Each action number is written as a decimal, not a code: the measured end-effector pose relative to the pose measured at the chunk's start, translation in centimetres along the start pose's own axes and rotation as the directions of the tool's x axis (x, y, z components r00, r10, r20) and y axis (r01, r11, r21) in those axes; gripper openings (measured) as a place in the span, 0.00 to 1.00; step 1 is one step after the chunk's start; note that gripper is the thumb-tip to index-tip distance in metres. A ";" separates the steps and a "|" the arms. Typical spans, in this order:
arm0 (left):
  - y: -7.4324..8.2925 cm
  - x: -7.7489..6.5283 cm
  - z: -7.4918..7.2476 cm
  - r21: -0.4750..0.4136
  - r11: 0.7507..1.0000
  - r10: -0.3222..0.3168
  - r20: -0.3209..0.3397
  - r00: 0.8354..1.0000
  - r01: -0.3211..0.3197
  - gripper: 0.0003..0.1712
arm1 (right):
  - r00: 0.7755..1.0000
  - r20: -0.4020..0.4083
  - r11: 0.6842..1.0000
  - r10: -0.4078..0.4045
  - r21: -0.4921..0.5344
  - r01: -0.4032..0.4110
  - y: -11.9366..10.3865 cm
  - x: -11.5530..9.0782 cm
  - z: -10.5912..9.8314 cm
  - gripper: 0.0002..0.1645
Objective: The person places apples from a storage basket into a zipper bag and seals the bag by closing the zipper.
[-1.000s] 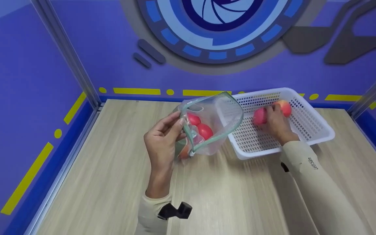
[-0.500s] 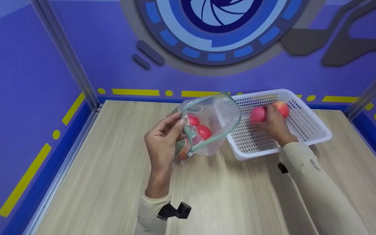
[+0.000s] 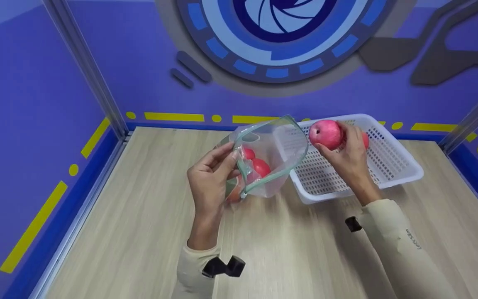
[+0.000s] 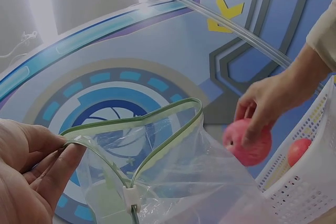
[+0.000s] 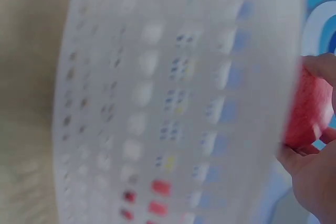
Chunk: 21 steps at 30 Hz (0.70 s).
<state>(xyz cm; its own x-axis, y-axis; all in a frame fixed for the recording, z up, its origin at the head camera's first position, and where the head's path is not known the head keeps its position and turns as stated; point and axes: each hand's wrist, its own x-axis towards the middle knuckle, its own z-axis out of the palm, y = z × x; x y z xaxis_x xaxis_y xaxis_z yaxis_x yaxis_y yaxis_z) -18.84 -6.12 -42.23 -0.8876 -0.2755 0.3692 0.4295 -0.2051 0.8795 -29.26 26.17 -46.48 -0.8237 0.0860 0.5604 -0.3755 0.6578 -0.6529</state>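
Note:
My left hand (image 3: 210, 178) pinches the rim of a clear zip bag (image 3: 278, 182) with a green edge, its mouth spread wide. Inside the bag are red round fruits (image 3: 260, 167), and an orange-red one (image 3: 235, 194) shows low at its left. My right hand (image 3: 353, 153) grips a pinkish-red apple (image 3: 326, 133) above the white basket (image 3: 305, 198). Another red fruit (image 3: 365, 140) lies in the basket, partly behind that hand. In the left wrist view a white slider (image 4: 132, 198) sits on the bag's zip. The basket's wall fills most of the right wrist view.
The wooden tabletop (image 3: 139, 232) runs under both arms. Behind it stands a blue-purple printed wall (image 3: 147, 91), with metal posts (image 3: 85, 66) at the corners. The basket stands at the back right, close to the bag's right side.
My right hand has lifted the pinkish-red apple up off the basket floor and slightly left. The other fruit stays in the basket. My left hand and the bag have barely moved.

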 end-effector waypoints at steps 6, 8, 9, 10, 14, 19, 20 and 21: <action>0.0 -0.1 0.0 0.005 1.000 -0.009 -0.002 1.000 0.009 0.15 | 1.000 -0.031 0.988 0.004 0.154 0.001 -2.5 -0.4 -0.7 0.45; 0.0 -0.1 0.0 0.003 1.000 -0.014 -0.002 1.000 0.014 0.15 | 0.999 -0.029 0.981 0.013 0.193 -0.007 -3.2 -0.6 -1.0 0.46; 0.1 -0.1 0.0 0.000 1.000 -0.017 -0.003 1.000 0.017 0.15 | 1.000 -0.026 0.976 0.017 0.216 -0.011 -3.5 -0.7 -1.1 0.46; 0.1 -0.1 0.0 -0.003 1.000 -0.020 -0.003 1.000 0.020 0.15 | 0.999 -0.023 0.971 0.022 0.238 -0.016 -3.8 -0.7 -1.3 0.47; 0.2 -0.1 0.1 -0.004 1.000 -0.028 -0.004 1.000 0.028 0.15 | 0.999 -0.021 0.940 0.033 0.340 -0.024 -5.0 -1.0 -2.0 0.48; 0.2 -0.1 0.1 0.003 0.999 -0.034 -0.002 0.999 0.034 0.15 | 0.998 -0.028 0.872 0.053 0.488 -0.033 -6.8 -1.7 -2.8 0.46; 0.2 -0.1 0.0 0.003 0.999 -0.035 -0.003 0.999 0.035 0.15 | 0.998 -0.029 0.855 0.054 0.517 -0.031 -7.2 -1.8 -2.9 0.46; 0.2 -0.1 0.0 0.004 0.999 -0.035 -0.005 0.999 0.035 0.15 | 0.998 -0.033 0.841 0.051 0.540 -0.026 -7.5 -2.0 -3.0 0.45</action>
<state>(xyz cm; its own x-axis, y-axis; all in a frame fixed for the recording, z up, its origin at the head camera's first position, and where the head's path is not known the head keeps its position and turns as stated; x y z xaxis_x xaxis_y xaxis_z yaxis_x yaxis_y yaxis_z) -18.70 -6.10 -42.11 -0.9014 -0.2725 0.3365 0.3971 -0.2110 0.8932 -23.53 23.29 -41.20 -0.8276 0.1441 0.5425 -0.5242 0.1470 -0.8388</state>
